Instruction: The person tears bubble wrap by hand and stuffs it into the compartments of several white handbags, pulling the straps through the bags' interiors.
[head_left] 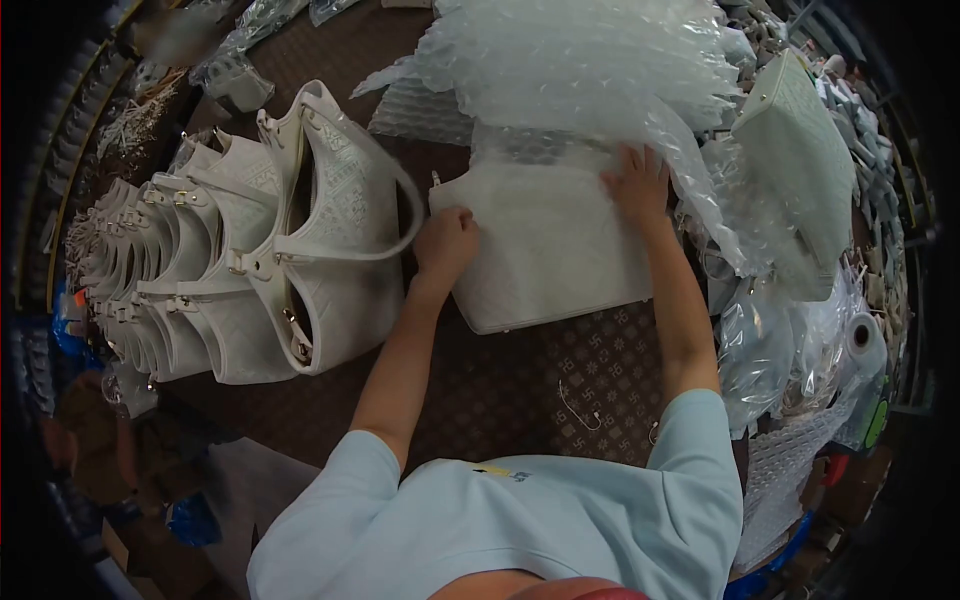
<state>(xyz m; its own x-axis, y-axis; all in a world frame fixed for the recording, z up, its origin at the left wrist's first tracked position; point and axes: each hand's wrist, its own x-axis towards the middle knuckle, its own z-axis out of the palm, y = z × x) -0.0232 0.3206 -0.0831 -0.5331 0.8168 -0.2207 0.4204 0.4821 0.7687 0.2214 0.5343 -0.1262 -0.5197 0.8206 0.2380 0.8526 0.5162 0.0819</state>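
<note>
A white handbag (pixel 555 260) lies flat on the dark patterned table in front of me, its surface pale and smooth. My left hand (pixel 448 243) is closed at the bag's upper left side, with the fingers curled at its edge. Over the upper right corner rests my right hand (pixel 637 184), fingers spread, beside the bubble wrap. Sheets of bubble wrap (pixel 580 65) are piled just beyond the bag, and one end reaches its top edge.
At left, white handbags (pixel 345 200) with handles stand in a tight row. Another pale bag (pixel 800 170) leans at right among clear plastic wrapping (pixel 755 345) and a wrapped roll (pixel 862 340). A thin string (pixel 578 405) lies on the patterned table (pixel 510 385).
</note>
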